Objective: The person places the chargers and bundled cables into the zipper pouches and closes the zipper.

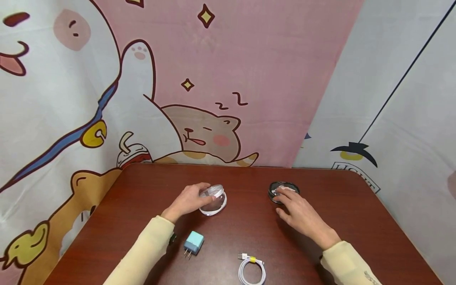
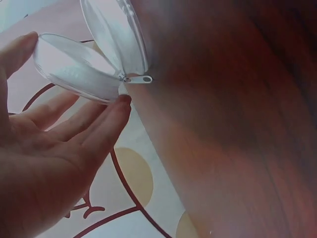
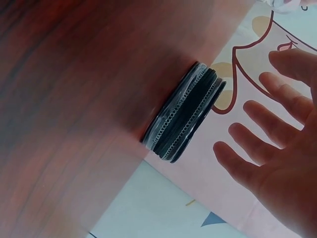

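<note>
A small round clear case with a white zip edge (image 1: 221, 204) stands unzipped on the table, its two halves spread apart. My left hand (image 1: 187, 201) grips one half between thumb and fingers. In the left wrist view, a zip pull (image 2: 141, 79) hangs where the halves meet. Further right sits a black-rimmed round zip case (image 3: 185, 114), with something pale showing on its top in the head view. Over its near side hovers my right hand (image 1: 304, 213), fingers spread and loosely bent, apart from the case in the right wrist view.
A blue plug adapter (image 1: 194, 242) with metal prongs lies near my left forearm. At the table's front, a coiled white USB cable (image 1: 242, 273) is bound with a yellow tie. A cartoon-printed cloth (image 1: 270, 79) hangs behind the reddish-brown table (image 1: 246, 225).
</note>
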Action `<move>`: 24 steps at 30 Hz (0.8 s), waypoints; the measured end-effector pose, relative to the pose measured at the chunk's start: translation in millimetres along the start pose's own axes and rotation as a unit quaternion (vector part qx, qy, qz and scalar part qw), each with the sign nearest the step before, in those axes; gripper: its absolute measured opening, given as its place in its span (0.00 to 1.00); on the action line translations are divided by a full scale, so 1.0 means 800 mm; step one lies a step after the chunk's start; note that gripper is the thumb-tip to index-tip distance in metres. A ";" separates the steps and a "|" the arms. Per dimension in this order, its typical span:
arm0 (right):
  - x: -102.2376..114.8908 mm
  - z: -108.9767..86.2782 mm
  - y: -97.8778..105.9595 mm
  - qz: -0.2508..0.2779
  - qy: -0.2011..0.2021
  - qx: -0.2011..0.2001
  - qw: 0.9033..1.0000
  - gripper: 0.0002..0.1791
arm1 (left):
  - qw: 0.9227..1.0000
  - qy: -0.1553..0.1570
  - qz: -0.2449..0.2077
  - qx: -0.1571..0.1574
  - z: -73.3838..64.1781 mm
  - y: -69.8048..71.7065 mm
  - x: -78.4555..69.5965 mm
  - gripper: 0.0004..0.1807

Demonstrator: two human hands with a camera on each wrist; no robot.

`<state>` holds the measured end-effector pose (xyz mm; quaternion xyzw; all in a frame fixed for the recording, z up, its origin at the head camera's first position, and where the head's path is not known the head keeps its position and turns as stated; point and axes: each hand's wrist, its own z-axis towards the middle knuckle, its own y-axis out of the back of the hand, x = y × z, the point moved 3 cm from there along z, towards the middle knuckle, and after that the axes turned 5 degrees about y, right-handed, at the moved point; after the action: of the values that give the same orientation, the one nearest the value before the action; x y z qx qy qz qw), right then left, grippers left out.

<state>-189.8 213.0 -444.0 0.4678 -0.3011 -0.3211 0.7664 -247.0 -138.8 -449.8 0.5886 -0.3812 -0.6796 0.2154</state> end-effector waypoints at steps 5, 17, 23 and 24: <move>0.005 0.000 0.000 -0.006 0.004 -0.005 1.000 0.16 | 0.998 0.001 -0.057 0.024 0.000 -0.007 -0.006 0.32; 0.028 0.003 -0.012 -0.006 -0.004 0.024 1.000 0.19 | 0.990 -0.012 -0.126 0.063 0.001 -0.023 -0.019 0.33; 0.047 0.007 -0.022 0.023 0.025 0.060 0.998 0.21 | 0.989 -0.018 -0.122 0.077 0.002 -0.028 -0.026 0.33; 0.050 0.008 -0.024 0.028 0.029 0.070 0.997 0.21 | 0.989 -0.017 -0.120 0.080 0.002 -0.029 -0.027 0.33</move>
<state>-174.4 171.7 -452.5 0.5206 -0.3133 -0.2637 0.7492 -240.5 -108.0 -454.2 0.6338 -0.3644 -0.6779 0.0777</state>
